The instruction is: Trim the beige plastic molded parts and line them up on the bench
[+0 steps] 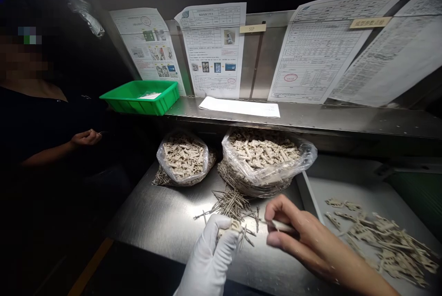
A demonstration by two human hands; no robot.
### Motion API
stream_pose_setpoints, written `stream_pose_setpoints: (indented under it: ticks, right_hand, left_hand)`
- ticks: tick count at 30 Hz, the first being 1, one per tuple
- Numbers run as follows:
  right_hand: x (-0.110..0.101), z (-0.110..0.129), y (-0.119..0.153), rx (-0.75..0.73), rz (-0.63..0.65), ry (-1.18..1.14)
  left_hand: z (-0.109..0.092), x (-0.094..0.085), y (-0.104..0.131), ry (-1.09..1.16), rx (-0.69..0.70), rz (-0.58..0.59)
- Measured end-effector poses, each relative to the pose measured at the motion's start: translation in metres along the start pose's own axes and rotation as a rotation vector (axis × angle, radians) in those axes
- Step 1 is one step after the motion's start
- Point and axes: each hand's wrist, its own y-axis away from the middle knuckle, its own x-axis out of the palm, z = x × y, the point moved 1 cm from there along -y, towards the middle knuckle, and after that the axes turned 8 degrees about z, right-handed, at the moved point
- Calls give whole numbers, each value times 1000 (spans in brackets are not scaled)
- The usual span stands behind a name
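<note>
My left hand (214, 252), in a white glove, pinches a small beige plastic part (235, 226) between thumb and fingers; much of the part is covered by the glove. Just to its right, my bare right hand (304, 236) is closed on a slim pale rod-like tool (283, 227) with a thin tip pointing left toward the part. The tip is blurred and does not touch the part. Behind both hands, a pile of thin metal pins (233, 204) lies on the steel table (152, 222).
Two clear plastic bags (183, 178) (267, 178) full of beige parts stand behind the pins. At right, a grey tray (321, 185) holds beige moulded pieces. Above, a steel shelf (304, 116) carries a green bin (138, 102) and folded paper (240, 107). Another person's hand (86, 137) is at left.
</note>
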Motion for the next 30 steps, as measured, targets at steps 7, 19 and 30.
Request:
stream_pose_setpoints:
  ticks: [7, 19, 30]
  right_hand:
    - [-12, 21, -1, -412, -282, 618]
    - [-24, 62, -7, -603, -337, 1022]
    - [-25, 51, -11, -574, -412, 978]
  left_hand:
    - [-3, 1, -2, -4, 15, -39]
    - [0, -6, -4, 40, 4, 79]
    - [-2, -1, -5, 146, -46, 50]
